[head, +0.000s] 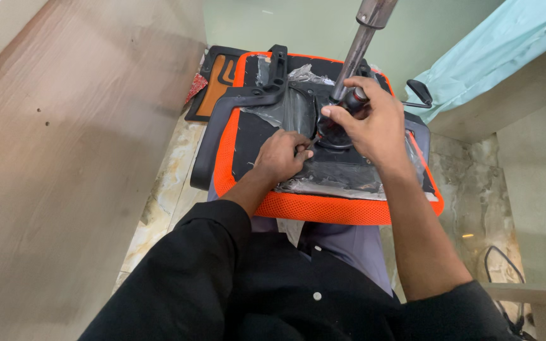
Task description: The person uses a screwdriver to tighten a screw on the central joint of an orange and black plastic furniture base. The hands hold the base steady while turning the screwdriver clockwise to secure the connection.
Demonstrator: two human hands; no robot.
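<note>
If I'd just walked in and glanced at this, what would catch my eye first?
Most striking is the upturned chair seat with its bright orange mesh edge, resting across the person's lap at the centre. From its black underside a metal gas-lift column rises toward the top of the view. Both hands work at the column's base: the right hand grips a dark-handled tool, and the left hand presses on the black plate beside it.

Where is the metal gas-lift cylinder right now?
In the head view, the metal cylinder rises from the middle of the upturned orange seat, upper centre, just above the right hand.
</note>
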